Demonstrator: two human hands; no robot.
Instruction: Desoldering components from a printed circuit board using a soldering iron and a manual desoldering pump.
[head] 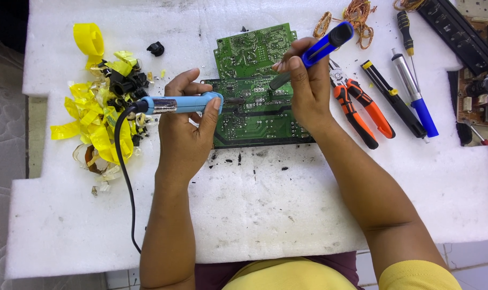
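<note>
Both forearms reach to the green circuit board [257, 110] on the foam worktop [255, 215]: left hand [187, 121] grips a soldering iron [182, 103], right hand [303, 91] grips a blue desoldering pump [322, 45], both tips on the board, black parts [123, 86] already piled left of it.

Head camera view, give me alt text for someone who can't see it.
Seen from above, a person's left hand holds a light-blue soldering iron and the right hand a blue desoldering pump, both tips on a green circuit board lying on a white foam sheet. Yellow tape scraps lie left; orange-handled pliers lie right.
</note>
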